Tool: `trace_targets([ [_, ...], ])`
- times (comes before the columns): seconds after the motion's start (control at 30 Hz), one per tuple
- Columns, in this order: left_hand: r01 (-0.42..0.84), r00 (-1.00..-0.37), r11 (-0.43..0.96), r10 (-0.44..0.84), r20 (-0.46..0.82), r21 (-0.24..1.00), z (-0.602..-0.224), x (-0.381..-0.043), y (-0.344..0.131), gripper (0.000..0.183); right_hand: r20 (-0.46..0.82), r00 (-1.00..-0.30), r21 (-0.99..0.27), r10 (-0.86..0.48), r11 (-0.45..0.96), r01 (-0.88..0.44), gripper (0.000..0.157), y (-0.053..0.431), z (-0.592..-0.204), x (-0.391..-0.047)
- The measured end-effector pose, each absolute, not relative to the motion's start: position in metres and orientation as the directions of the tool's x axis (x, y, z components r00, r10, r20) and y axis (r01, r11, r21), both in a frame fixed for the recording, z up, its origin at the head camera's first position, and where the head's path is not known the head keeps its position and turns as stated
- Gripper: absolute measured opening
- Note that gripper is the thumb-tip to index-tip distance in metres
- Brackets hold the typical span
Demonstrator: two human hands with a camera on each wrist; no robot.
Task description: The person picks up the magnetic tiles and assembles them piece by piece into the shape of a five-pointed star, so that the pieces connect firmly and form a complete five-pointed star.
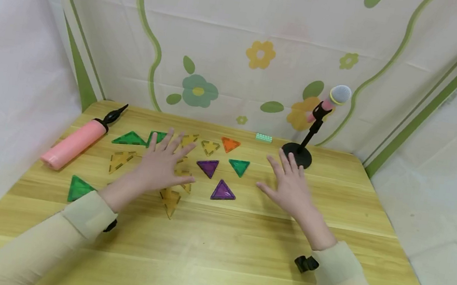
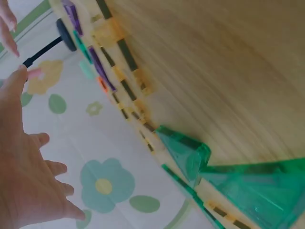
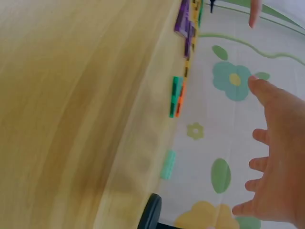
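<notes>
With fingers spread, my left hand (image 1: 160, 167) hovers over a group of flat triangular tiles and hides some of them. Orange-yellow tiles (image 1: 169, 201) show around it, along with green tiles (image 1: 129, 138). My right hand (image 1: 292, 188) is spread too, above the wood to the right of the tiles, and holds nothing. Between the hands lie two purple triangles (image 1: 223, 191), a teal triangle (image 1: 239, 167) and an orange-red triangle (image 1: 230, 144). In the left wrist view a green tile (image 2: 186, 152) appears large beneath the hand.
A pink hand pump (image 1: 74, 144) with a black nozzle lies at the table's left edge. Back right stands a toy microphone (image 1: 332, 101) on a black stand (image 1: 297, 155). A small mint block (image 1: 263, 138) sits near the back edge. Patterned curtains (image 1: 234, 41) surround the wooden table (image 1: 202, 265).
</notes>
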State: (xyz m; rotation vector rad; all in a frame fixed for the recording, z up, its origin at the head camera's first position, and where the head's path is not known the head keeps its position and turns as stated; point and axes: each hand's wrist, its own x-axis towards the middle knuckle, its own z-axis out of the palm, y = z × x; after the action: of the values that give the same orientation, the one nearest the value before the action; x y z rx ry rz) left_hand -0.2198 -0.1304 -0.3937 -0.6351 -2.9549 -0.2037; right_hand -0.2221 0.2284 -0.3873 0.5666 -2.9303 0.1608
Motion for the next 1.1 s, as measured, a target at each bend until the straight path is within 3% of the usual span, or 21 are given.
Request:
trace_targets([
  [0.53, 0.589, -0.804, 0.784, 0.592, 0.048, 0.194, -0.419, -0.268, -0.115, 0.092, 0.054, -0.760, -0.252, -0.647, 0.728, -0.638, 0.086, 0.186, -0.428, -0.252],
  [0.83, 0.683, -0.715, 0.700, 0.699, -0.003, 0.207, -0.432, -0.293, -0.110, 0.069, -0.019, -0.627, -0.305, -0.778, 0.602, -0.738, 0.071, 0.176, -0.445, -0.265],
  [1.1, 0.630, -0.748, 0.714, 0.664, -0.011, 0.306, -0.439, -0.305, -0.100, 0.054, -0.010, -0.611, -0.284, -0.792, 0.588, -0.758, 0.064, 0.172, -0.448, -0.267],
])
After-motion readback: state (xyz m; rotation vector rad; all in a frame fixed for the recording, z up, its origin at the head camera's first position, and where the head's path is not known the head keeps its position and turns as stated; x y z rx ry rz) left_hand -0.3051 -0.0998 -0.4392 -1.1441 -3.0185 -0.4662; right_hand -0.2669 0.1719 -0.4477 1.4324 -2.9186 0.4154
